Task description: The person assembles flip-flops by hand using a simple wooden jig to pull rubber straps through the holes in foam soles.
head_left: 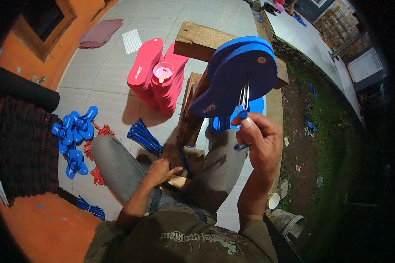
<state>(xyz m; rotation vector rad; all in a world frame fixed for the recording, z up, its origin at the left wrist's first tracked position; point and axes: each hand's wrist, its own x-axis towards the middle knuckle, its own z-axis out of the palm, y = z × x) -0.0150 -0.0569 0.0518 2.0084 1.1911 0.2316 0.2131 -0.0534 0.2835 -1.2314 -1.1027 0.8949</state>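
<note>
My right hand [263, 138] is closed on a blue flip-flop strap [243, 115], pinching its end between thumb and forefinger. The strap end meets a thin metal loop [245, 97] that sticks out of a dark blue flip-flop sole [235, 74]. A second blue sole stands right behind this one, both upright against a wooden stand [202, 41]. Low over my lap, my left hand [161, 172] has its thumb spread and nothing visible in it; its other fingers are partly hidden. Beyond it lies a bundle of blue straps [145, 138].
Pink soles [145, 65] stand in tall stacks, with a small pink cup [163, 71] on top. Finished blue flip-flops [74, 127] and red straps [98, 175] lie left of my knee. Another blue strap bundle [90, 207] is near the orange wall. A bucket [293, 228] stands at lower right.
</note>
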